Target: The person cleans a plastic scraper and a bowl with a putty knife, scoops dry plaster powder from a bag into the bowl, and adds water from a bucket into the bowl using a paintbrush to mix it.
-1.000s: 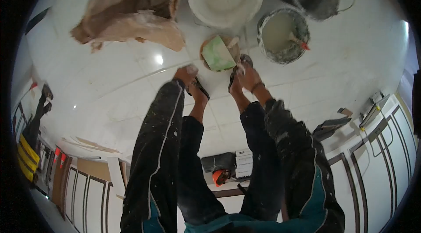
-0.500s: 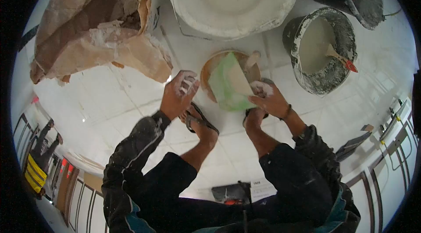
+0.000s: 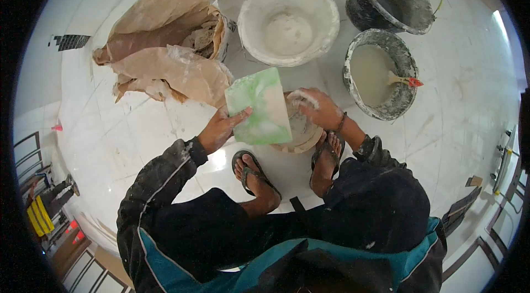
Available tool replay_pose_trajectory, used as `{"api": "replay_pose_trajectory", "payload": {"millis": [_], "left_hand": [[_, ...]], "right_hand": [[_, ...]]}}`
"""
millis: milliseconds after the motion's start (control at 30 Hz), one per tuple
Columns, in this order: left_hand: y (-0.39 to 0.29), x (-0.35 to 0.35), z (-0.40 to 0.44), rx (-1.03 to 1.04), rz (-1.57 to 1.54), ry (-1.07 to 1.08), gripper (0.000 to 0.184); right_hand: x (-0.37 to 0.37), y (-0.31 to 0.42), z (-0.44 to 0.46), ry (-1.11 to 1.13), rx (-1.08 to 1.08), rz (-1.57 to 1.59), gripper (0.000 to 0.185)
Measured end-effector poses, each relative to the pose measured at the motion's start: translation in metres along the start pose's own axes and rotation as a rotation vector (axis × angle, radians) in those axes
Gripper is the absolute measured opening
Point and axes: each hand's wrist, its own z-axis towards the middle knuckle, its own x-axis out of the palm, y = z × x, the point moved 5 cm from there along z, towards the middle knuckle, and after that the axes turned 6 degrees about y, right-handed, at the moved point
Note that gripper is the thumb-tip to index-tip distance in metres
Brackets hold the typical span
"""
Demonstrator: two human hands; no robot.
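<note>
My left hand (image 3: 223,128) grips a square green sheet (image 3: 259,108) by its left edge, thumb on top. White powder smears the sheet, and its right part is paler. Below and to the right of it, a shallow round tan bowl (image 3: 309,141) rests on the floor, partly covered by the sheet and by my right hand. My right hand (image 3: 319,108) is over the bowl's upper edge, its white-dusted fingers bent downward. Whatever those fingers hold, if anything, is hidden. Greyish material shows inside the bowl.
Ahead stand a pale basin (image 3: 326,39), an open paper sack (image 3: 171,69) of grey powder, and a dark bucket (image 3: 381,3). A crusted bucket (image 3: 406,102) holds cloudy liquid and a red-tipped brush (image 3: 407,81). A person in a yellow vest (image 3: 40,216) is far left.
The green sheet has moved left and up, from my right hand into my left. My right hand has gone to the bowl. My view has shifted, showing more floor ahead.
</note>
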Motion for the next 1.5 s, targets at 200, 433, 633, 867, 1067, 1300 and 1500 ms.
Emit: {"api": "replay_pose_trajectory", "payload": {"millis": [200, 433, 633, 867, 1067, 1300, 1500], "left_hand": [[0.023, -0.024, -0.051, -0.054, 0.15, -0.007, 0.055], [0.066, -0.043, -0.078, 0.069, 0.199, -0.125, 0.055], [0.118, -0.047, -0.058, 0.317, -0.006, -0.339, 0.045], [0.107, -0.019, -0.028, 0.382, 0.081, -0.457, 0.037], [0.106, -0.001, -0.032, 0.343, 0.056, -0.471, 0.032], [0.126, -0.002, -0.033, 0.393, 0.081, -0.398, 0.037], [0.136, 0.004, -0.036, 0.298, 0.156, -0.297, 0.041]], "right_hand": [[0.014, -0.043, -0.001, 0.261, 0.039, -1.387, 0.045], [0.029, -0.013, -0.014, 0.082, -0.076, -1.346, 0.036], [0.039, -0.006, -0.057, 0.003, 0.043, -0.913, 0.044], [0.071, -0.03, -0.06, -0.089, 0.008, -0.933, 0.047], [0.082, -0.023, -0.052, -0.144, -0.011, -0.917, 0.047], [0.086, -0.033, -0.048, -0.1, 0.022, -0.888, 0.05], [0.09, -0.028, -0.041, -0.156, 0.036, -0.864, 0.051]]}}
